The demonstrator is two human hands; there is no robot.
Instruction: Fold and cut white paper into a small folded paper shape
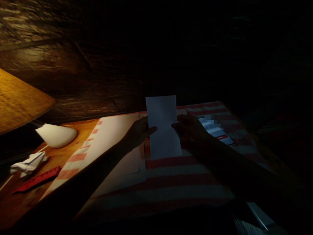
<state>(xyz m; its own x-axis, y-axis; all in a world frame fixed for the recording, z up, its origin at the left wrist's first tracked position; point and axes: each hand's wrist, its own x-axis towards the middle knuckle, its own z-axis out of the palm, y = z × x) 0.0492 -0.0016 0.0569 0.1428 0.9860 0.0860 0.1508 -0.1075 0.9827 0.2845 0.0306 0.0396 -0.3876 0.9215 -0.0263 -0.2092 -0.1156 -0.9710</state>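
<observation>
In dim light I hold a narrow white sheet of paper [163,127] upright between both hands, above a red-and-white striped cloth [176,176]. My left hand [138,132] pinches the paper's left edge about halfway up. My right hand [189,128] grips its right edge at the same height. A larger white sheet [114,143] lies flat on the cloth under my left forearm.
A lit phone [216,131] rests on the cloth just right of my right hand. On the wooden table [70,129] at left stand a lamp with a white base [56,134], a folded paper figure [29,163] and a red ruler [36,179]. A dark wall rises behind.
</observation>
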